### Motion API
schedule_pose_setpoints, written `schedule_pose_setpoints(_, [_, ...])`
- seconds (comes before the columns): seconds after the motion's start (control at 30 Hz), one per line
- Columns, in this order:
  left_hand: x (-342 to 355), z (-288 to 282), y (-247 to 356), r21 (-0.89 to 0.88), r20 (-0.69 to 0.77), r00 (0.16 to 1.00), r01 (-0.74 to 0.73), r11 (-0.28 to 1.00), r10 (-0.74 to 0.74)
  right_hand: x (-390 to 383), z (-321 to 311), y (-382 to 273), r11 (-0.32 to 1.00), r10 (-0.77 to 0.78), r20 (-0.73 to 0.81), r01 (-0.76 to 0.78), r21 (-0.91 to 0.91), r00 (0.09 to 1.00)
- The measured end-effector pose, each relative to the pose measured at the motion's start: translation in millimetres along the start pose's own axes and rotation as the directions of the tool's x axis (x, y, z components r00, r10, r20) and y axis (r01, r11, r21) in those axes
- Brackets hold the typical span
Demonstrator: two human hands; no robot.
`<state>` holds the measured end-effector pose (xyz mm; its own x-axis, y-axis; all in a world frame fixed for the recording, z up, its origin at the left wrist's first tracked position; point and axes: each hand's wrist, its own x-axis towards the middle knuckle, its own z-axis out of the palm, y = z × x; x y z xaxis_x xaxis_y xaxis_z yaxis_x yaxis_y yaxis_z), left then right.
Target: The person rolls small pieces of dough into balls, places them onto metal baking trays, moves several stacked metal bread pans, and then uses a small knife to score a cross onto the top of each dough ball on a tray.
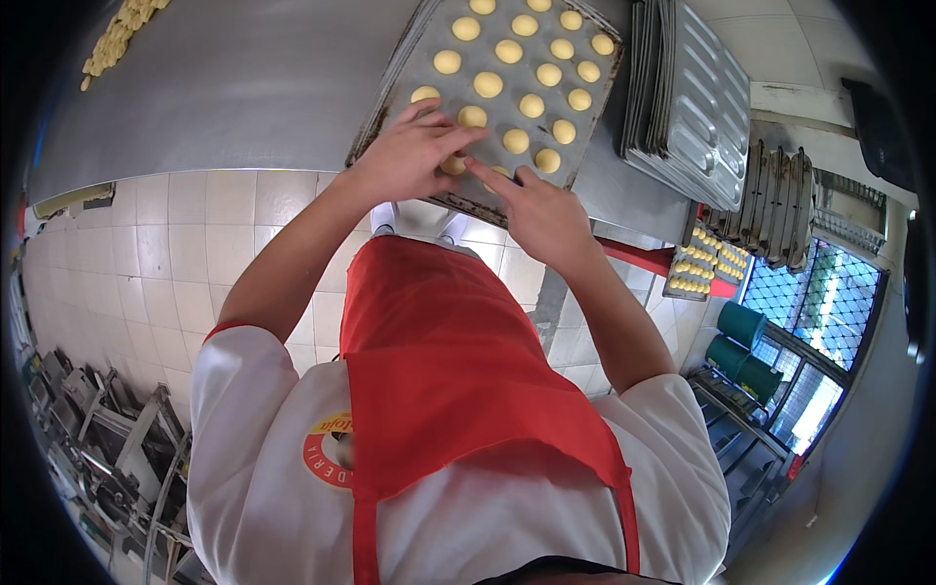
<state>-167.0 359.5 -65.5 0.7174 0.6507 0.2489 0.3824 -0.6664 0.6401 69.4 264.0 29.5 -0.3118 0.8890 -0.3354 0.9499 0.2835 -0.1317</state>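
Note:
Rows of round, pale yellow dough balls (pixel 488 85) lie spaced out on a dark-edged metal baking tray (pixel 414 60), which rests on the steel table. At its near edge my left hand (pixel 414 156) is palm down, its fingers spread beside and above a dough ball (pixel 453 164). My right hand (pixel 544 214) faces it, index finger stretched toward that same ball and the fingertips of my left hand. Another dough ball (pixel 499 173) shows partly beneath my right index finger and thumb. The lower fingers of my right hand are hidden.
To the left stretches the steel table (pixel 244 88), with a heap of small yellow dough pieces (pixel 122 39) at its far end. Stacked metal trays (pixel 697 107) stand at the right. Beyond them, low down, sits another tray of dough balls (pixel 704 261), near green bins (pixel 741 356).

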Motion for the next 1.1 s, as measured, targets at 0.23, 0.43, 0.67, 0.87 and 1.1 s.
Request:
schedule_pose_setpoints(0.23, [12,13,28,0.069,-0.067,0.997,0.052,0.996,-0.047,-58,-13,56,0.994,0.082,0.139,-0.091,0.064,0.987])
schedule_pose_setpoints(0.43, [27,50,42,0.092,0.077,0.995,0.054,0.994,-0.061,-68,5,82,0.991,0.049,0.155,-0.067,0.113,0.987])
schedule_pose_setpoints(0.67, [62,85,100,0.19,-0.046,0.999,-0.007,0.982,0.016,-98,12,120,0.986,-0.043,0.005,0.042,0.16,0.999])
schedule_pose_setpoints(0.87, [64,92,101,0.215,0.048,0.996,0.06,0.975,-0.071,-137,13,166,0.989,0.068,0.124,-0.083,0.123,0.99])
schedule_pose_setpoints(1.1, [113,99,88,0.242,-0.001,0.998,0.067,0.968,-0.069,-79,24,166,0.988,0.015,-0.14,0.007,0.156,0.99])
